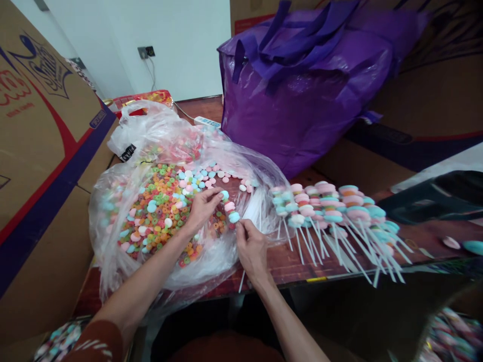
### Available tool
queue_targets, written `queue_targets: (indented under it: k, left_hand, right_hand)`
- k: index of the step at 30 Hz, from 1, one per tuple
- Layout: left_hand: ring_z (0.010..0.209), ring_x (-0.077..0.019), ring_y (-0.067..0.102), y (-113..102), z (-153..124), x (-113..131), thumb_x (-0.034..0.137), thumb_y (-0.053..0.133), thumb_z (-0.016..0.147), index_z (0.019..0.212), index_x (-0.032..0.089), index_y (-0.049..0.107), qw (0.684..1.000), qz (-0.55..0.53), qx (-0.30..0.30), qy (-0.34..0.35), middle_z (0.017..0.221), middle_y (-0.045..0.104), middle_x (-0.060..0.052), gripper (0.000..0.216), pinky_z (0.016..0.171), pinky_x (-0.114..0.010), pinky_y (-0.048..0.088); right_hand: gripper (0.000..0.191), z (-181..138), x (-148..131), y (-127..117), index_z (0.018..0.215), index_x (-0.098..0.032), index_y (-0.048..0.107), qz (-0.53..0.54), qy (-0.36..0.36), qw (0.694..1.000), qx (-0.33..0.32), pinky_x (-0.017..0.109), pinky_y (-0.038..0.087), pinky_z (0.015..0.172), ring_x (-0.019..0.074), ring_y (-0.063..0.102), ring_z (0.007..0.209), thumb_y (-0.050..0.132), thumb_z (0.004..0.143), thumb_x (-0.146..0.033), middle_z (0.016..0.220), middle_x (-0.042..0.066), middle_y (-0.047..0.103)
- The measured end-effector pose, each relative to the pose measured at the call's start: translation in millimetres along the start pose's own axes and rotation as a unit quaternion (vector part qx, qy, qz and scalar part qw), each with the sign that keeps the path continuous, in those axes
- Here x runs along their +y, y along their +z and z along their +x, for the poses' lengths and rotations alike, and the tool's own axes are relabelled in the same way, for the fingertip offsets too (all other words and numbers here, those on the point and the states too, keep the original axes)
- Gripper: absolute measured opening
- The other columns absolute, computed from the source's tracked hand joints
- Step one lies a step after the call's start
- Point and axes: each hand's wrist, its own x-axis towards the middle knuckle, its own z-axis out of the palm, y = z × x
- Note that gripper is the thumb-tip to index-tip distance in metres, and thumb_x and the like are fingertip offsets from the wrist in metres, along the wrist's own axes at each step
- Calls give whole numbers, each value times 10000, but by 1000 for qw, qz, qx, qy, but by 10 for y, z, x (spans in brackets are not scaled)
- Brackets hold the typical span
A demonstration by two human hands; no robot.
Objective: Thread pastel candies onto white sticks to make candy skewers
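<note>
Head view: left hand (206, 205) and right hand (252, 246) are both over the right part of an open clear plastic bag (113, 271) on the wood-look table (276, 269). The candy skewer (232, 212) is between them, tilted, upper end toward the left hand. Left fingers closed, thumb and index pinching the blue candy disc (225, 195) at that end. Right fingers closed too, pinching the skewer's lower end just below another blue disc (stick hidden by the fingers there). Pink disc in between; smaller pieces too blurred to call.

In the bag: multicolored candy rings (162, 206), mostly left of the hands, with pastel discs (204, 177) mixed in and grouped above them. White sticks (253, 203) lie just beyond the right hand.

Right of the bag, loaded skewers (332, 206) sit in a pile, sticks pointing toward the table's near edge. Farther right, a loose pink disc (451, 243) beside a blue-green one (473, 247).

Behind: purple tote bag (294, 123), with a white power strip (207, 122) just left of it. Printed cardboard box (33, 120) on the far left.
</note>
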Motion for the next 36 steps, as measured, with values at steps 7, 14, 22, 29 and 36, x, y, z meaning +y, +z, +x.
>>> queue_targets:
  k: [7,14,22,29,36]
  left_hand:
    - [894,-187,704,38,4,-95,185,666,828,994,158,789,995,86,-19,40,984,782,-71,209,850,-293,535]
    - [953,-207,715,57,-64,-55,179,650,849,1026,160,789,991,123,-45,38,1028,785,-78,226,888,-311,542]
    - [1010,-227,714,100,-112,-71,160,637,830,1065,146,781,992,87,-96,-3,1096,773,-94,276,946,-341,538]
    - [1022,-209,688,67,-133,31,337,702,804,1093,155,759,1000,19,-16,-14,1133,757,-80,346,940,-320,530]
    - [838,-174,672,42,-179,121,516,768,724,997,154,769,999,-4,-39,-38,961,758,-59,453,770,-272,546]
  right_hand:
    - [270,4,-4,12,732,-190,562,-7,-12,1000,4,231,308,548,111,428,519,435,936,-313,569,-51,461]
    - [274,12,7,28,712,-201,535,-23,-10,1000,8,238,291,538,117,413,510,414,936,-302,559,-48,457]
    - [272,35,7,29,694,-203,531,-36,-9,999,21,255,282,557,125,411,528,423,930,-283,569,-35,484]
    - [303,22,-67,58,729,-193,590,3,1,1000,-4,238,329,574,123,448,561,409,956,-280,604,-33,507]
    - [285,-159,-146,-304,845,-170,684,-51,-63,996,22,240,403,633,142,588,637,423,956,-195,699,17,646]
